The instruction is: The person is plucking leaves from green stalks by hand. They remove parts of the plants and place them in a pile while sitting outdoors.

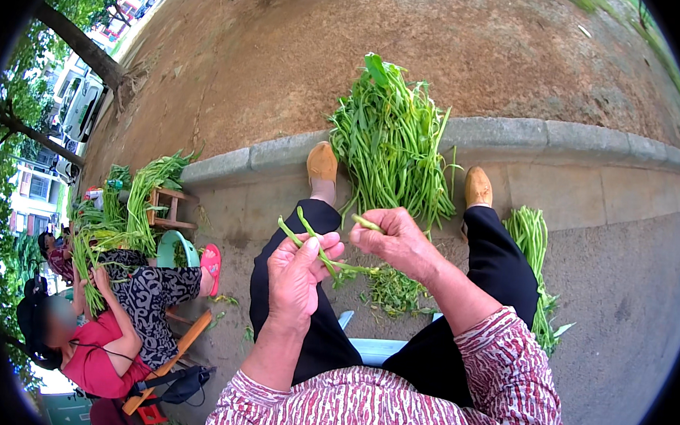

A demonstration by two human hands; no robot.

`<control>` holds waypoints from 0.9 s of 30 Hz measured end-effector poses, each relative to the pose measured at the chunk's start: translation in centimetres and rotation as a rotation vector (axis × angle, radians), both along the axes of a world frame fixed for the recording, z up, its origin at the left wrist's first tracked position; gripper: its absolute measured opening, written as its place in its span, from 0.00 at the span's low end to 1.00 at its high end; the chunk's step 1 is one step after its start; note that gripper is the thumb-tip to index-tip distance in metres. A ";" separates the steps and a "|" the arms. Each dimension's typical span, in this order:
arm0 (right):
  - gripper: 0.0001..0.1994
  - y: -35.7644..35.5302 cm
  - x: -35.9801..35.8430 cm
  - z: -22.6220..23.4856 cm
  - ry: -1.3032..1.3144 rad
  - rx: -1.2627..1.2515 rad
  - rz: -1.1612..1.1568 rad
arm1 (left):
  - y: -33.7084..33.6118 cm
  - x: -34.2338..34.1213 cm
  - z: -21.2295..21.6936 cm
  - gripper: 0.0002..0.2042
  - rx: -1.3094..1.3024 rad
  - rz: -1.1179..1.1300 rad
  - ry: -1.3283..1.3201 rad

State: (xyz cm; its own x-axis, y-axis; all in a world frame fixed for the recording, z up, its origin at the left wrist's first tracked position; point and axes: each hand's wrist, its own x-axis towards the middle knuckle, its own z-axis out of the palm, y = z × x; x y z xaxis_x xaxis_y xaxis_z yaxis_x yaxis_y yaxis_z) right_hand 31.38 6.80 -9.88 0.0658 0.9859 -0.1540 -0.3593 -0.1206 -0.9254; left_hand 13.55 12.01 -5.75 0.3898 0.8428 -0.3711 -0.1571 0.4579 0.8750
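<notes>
My left hand (299, 276) grips a few green vegetable stems (312, 242) in front of my knees. My right hand (397, 239) pinches the other end of a stem (366, 223) between thumb and fingers, close to the left hand. Beyond my hands a big pile of green stalks (391, 142) leans over the stone curb (516, 136) between my two tan shoes (322, 163). A smaller bundle of trimmed green stems (531, 240) lies on the pavement by my right leg. Green scraps (394, 290) litter the ground between my feet.
At the left a person in a red top and patterned trousers (127, 316) sits low, holding a bundle of greens (96, 252), next to a small wooden stool (171, 206) and more greens (150, 193). Bare dirt (382, 36) rises behind the curb. Trees and parked cars stand far left.
</notes>
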 end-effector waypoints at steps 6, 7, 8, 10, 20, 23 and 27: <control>0.10 -0.4 -2.5 0.5 -0.369 0.148 -0.015 | -0.2 0.8 -1.1 0.05 0.094 0.014 0.006; 0.10 -0.4 -2.6 0.7 -0.419 0.156 -0.008 | -0.4 0.8 -1.3 0.05 0.113 0.006 0.017; 0.11 -0.4 -2.5 0.8 -0.468 0.162 -0.005 | -0.5 1.0 -1.2 0.05 0.109 0.010 0.015; 0.11 -0.5 -2.4 0.7 -0.548 0.196 -0.015 | -0.8 1.5 -1.1 0.05 0.103 0.030 0.031; 0.09 -0.5 -1.3 0.7 -0.626 0.250 0.112 | -0.9 1.0 -1.3 0.03 0.275 -0.033 0.173; 0.08 -0.5 -1.2 0.6 -0.666 0.209 0.086 | -1.2 1.0 -1.3 0.02 0.395 -0.048 0.256; 0.08 -0.6 -1.3 0.9 -0.708 0.128 0.060 | -2.0 0.9 -1.7 0.03 0.573 -0.035 0.270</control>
